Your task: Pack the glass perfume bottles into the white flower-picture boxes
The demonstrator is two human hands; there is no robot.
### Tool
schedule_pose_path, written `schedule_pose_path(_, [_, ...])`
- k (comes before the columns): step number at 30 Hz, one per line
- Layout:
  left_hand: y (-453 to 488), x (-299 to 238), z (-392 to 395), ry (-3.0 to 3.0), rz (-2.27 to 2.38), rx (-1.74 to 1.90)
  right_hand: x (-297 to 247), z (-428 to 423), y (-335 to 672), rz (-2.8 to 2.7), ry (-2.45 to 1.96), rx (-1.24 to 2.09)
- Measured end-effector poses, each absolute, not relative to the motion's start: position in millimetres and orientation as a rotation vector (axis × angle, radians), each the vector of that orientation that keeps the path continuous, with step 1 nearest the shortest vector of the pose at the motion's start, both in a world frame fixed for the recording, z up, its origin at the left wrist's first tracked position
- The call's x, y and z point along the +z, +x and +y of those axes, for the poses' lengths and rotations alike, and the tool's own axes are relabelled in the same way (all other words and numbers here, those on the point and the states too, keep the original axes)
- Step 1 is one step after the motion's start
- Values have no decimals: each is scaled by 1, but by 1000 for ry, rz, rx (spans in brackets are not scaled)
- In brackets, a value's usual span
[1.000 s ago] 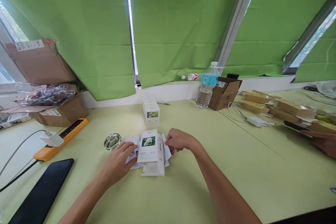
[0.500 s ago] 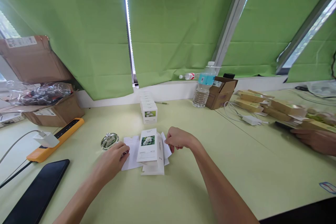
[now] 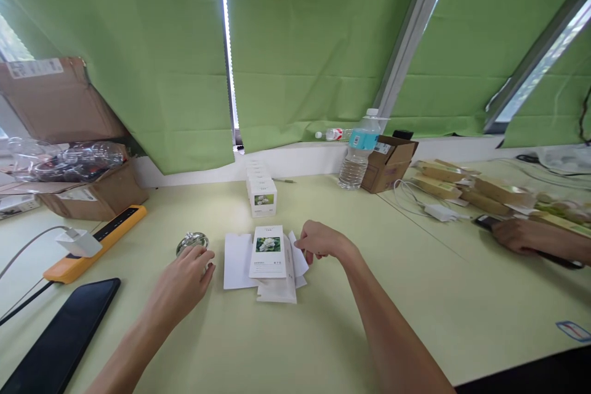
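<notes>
A flat white printed card box (image 3: 266, 258) with a white-flower picture lies before me. Beneath it, white paper pieces (image 3: 237, 263) stick out on several sides. At the pile's right edge, my right hand (image 3: 323, 240) has its fingers curled closed on a white paper piece (image 3: 299, 258). My left hand (image 3: 182, 277) is off the pile to the left, thumb and fingers apart, holding nothing that I can see. Just beyond its fingertips sits a round shiny glass-like dish (image 3: 194, 240), partly covered by the hand; contact cannot be made out.
A row of white boxes (image 3: 264, 200) stands behind the pile. At left are a phone (image 3: 64, 335), an orange power strip (image 3: 96, 243) and an open carton (image 3: 96, 188). At right stand a water bottle (image 3: 357, 151), a small carton (image 3: 388, 163) and another person's hand (image 3: 521, 236) with a phone.
My left hand has let go of the pile's left side and moved left to the round dish. The pile has shifted slightly right and straightened. The other person's hand has moved left.
</notes>
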State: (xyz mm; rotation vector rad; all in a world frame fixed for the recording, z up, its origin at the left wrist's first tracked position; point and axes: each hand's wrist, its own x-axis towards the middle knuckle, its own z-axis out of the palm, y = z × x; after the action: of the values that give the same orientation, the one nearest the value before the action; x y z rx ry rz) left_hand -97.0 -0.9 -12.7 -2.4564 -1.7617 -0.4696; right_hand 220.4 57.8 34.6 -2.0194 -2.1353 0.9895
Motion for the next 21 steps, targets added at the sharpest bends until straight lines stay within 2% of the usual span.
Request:
schedule_pose_path(5, [-91, -8, -6, -2401, -1708, -545, 45, 55, 213, -2055, -2082, 642])
schedule_pose_path(7, [-85, -4, -10, -2418, -1745, -554, 46, 52, 207, -2053, -2064, 598])
schedule_pose_path(15, [-67, -4, -21, -2625, -1956, -540, 26, 54, 182, -2062, -1998, 680])
schedule_pose_path(21, [-62, -5, -22, -2679, -2052, -659, 16, 61, 183, -1942, -1880, 825])
